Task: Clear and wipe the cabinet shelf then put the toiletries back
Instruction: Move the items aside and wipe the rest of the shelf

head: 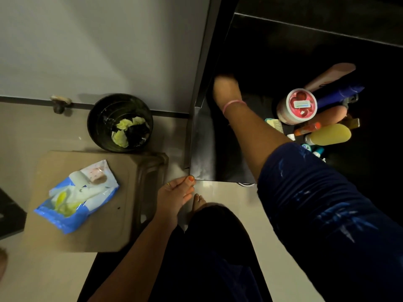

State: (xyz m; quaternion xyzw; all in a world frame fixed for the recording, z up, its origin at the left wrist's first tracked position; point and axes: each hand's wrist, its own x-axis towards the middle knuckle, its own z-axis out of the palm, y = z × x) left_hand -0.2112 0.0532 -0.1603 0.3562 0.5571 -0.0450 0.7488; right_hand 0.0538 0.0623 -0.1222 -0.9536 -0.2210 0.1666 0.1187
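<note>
Reaching right hand [226,90] into cabinet [202,136]; fingers hidden.

One bin [120,122], one wipes pack [76,196], one comb [275,123], one jar [297,106].

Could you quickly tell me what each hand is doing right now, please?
Left hand: open, fingers resting on the cabinet door's lower corner.
Right hand: reaching into the dark cabinet; blurred, so its state cannot be told.
</note>
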